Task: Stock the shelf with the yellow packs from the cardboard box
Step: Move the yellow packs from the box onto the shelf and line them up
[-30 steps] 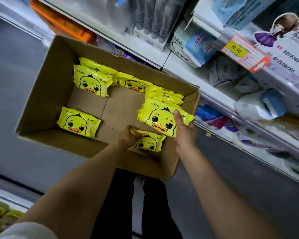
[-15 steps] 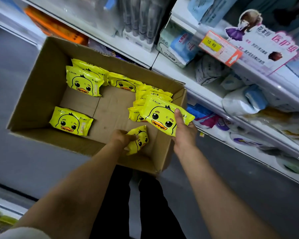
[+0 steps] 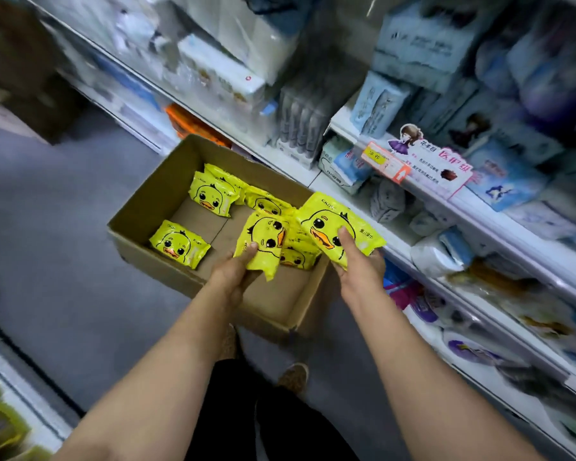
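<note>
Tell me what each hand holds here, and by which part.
The left hand pinches one yellow pack at its lower near edge. The right hand grips another yellow pack by its near end, thumb across the duck face.

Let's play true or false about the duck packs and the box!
1. Each hand holds a yellow pack. True: the left hand grips one pack and the right hand another.
2. The box is closed. False: it is open, with packs inside.
3. The box is empty. False: one pack lies by its left wall and more sit at the back.
4. A price tag hangs on the shelf edge. True.
</note>
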`<state>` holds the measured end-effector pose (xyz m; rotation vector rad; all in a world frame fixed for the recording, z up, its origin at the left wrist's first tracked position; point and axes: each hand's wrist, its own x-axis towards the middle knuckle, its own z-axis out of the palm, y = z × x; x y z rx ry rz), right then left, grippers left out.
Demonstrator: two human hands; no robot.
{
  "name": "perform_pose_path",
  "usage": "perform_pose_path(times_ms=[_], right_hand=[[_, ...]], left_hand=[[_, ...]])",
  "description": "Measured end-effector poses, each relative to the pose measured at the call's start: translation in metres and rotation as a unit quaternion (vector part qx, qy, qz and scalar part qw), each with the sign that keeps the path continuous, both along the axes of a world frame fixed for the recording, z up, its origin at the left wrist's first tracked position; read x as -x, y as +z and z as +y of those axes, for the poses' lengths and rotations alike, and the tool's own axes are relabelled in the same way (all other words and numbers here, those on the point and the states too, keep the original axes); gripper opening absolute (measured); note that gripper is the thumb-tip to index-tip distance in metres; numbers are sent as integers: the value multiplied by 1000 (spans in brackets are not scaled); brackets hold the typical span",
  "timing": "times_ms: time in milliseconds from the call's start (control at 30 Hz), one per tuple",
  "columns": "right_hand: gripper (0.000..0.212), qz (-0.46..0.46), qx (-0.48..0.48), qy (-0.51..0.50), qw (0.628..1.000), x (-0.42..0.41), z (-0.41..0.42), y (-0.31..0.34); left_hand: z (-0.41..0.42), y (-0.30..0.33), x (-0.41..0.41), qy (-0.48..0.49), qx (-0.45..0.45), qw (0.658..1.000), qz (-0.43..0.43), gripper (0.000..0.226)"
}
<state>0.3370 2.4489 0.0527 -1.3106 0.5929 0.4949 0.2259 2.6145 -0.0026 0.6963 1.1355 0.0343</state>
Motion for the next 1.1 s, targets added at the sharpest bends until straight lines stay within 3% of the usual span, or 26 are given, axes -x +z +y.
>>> perform_pose_path(times_ms=[100, 300, 467, 633, 833, 1100], right_hand=[[54, -25, -8, 3, 1000, 8, -7, 17], [31, -81, -33, -17, 996, 28, -30, 53], [24, -117, -35, -86, 989, 53, -64, 82], [28, -165, -49, -133, 976, 70, -95, 105], [29, -214, -59, -191, 956, 89, -151, 127], [31, -257, -54, -234, 936, 74, -243, 151]], left_hand=[[-5, 28, 6, 9, -10, 998, -61, 47], [-19, 84, 6, -41, 16, 984, -175, 29], [-43, 106, 2, -98, 40, 963, -247, 50], [-75, 132, -7, -129, 11, 961, -244, 65], [-127, 163, -8, -195, -18, 949, -245, 36], [-212, 229, -50, -331, -139, 895, -264, 23]])
